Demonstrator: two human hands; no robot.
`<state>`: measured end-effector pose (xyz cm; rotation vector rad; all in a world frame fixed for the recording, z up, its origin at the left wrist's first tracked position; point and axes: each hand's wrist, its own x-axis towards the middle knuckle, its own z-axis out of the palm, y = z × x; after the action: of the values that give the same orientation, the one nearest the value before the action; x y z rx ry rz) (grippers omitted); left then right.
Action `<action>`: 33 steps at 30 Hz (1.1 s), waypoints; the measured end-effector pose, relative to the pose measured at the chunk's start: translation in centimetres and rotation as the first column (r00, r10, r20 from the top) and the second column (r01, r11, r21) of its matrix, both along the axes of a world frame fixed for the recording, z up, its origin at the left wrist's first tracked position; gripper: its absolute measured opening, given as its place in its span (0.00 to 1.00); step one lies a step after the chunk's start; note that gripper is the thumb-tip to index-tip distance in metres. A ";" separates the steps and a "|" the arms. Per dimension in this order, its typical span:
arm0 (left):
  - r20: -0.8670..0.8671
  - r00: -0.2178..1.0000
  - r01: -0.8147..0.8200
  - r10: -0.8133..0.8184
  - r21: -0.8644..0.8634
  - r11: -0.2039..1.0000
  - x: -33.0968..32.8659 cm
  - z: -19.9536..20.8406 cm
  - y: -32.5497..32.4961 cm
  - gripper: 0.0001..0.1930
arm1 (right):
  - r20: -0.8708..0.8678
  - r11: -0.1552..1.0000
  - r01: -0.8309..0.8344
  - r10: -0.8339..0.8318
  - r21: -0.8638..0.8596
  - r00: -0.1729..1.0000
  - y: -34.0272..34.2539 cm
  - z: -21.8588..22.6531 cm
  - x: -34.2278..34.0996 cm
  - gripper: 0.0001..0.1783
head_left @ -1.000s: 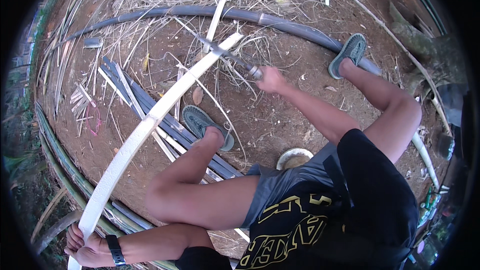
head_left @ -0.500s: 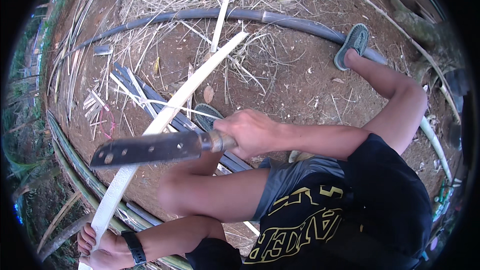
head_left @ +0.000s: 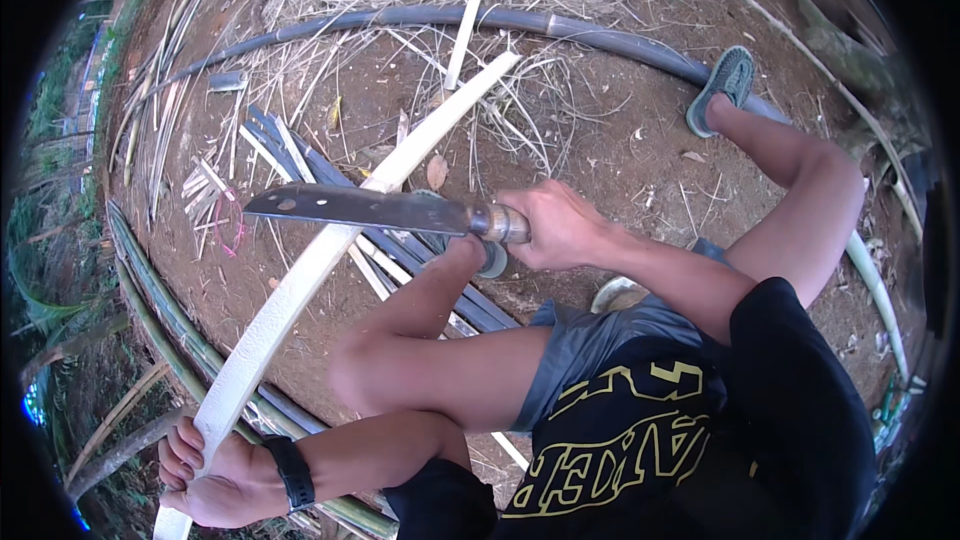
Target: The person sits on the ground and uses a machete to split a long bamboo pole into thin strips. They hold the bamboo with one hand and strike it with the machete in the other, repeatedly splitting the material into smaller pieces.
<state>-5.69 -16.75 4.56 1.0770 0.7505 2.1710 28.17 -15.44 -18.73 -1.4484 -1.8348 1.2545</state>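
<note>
L hand (head_left: 225, 475): lower left of frame, fingers wrapped round the near end of a long, flat, cream-coloured bamboo-like strip (head_left: 258, 340).
R hand (head_left: 558, 225): centre, closed on the handle of a broad, dark-metal, wood-handled knife (head_left: 410, 211).
Strip: runs lower left to upper centre, passing over a bundle of dark grey split strips (head_left: 322, 168).
Blade: lies across strip approx. mid-length, tip pointing left; can't tell if touching.
Done (my guess): upper half looks pared smooth; thin tan shavings (head_left: 515, 115) lie nr its far tip, upper centre.
Left (my guess): lower half has a rough whitish face, prob. not yet pared.
Beyond: long curved grey bamboo pole (head_left: 430, 16), across top.
</note>
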 end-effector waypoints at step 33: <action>-0.026 0.996 -0.087 0.085 -0.054 0.995 1.8 0.9 3.2 0.30 | -0.055 0.975 -0.098 0.111 0.197 0.992 1.7 2.6 -2.2 0.14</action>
<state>-3.86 -13.53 5.47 1.0623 0.8771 2.1991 25.97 -13.79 -16.10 -1.2063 -1.9505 1.1214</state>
